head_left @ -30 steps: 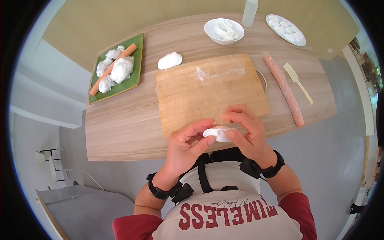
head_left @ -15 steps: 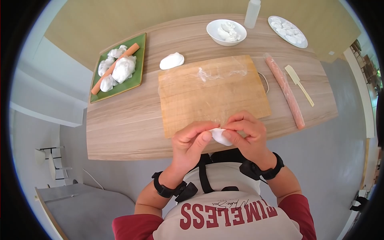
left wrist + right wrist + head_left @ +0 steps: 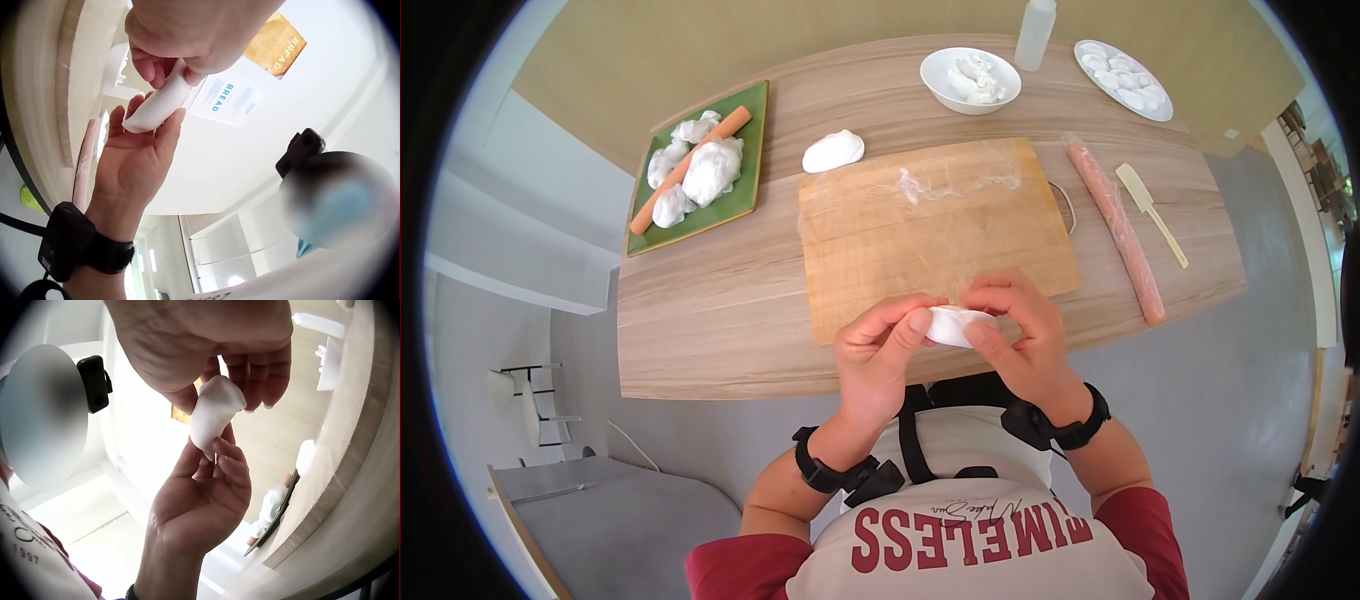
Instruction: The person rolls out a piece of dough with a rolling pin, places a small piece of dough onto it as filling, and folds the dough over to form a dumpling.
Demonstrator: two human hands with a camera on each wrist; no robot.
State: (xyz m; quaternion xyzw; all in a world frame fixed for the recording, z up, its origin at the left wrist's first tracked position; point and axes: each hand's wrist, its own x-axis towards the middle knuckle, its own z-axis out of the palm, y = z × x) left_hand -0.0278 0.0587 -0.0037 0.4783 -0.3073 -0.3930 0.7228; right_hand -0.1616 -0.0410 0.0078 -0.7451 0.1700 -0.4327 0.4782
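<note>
A white, folded piece of dough [image 3: 952,326], shaped like a dumpling, is held up between both hands above the near edge of the cutting board [image 3: 930,235]. My left hand [image 3: 880,350] pinches one end between thumb and fingers. At the other end, the thumb of my right hand [image 3: 1020,335] lies on the near face, with the fingers curved behind. The left wrist view shows the dough [image 3: 161,105] as a smooth crescent, the right hand [image 3: 134,165] around its lower end. In the right wrist view, one end of the dough [image 3: 215,409] flares out.
A white dough lump [image 3: 834,151] lies behind the board. Far left, a green tray [image 3: 745,190] holds wrapped lumps and a rolling pin [image 3: 730,123]. At the back stand a bowl [image 3: 935,88], a bottle [image 3: 1035,35] and a plate [image 3: 1165,108] of white pieces. A wrapped pink roll [image 3: 1115,230] and spatula [image 3: 1150,213] lie right.
Both hands' fingertips came together on the dough's upper edge, then the right fingers drew back from it, showing more of the dough. The left hand keeps its pinch.
</note>
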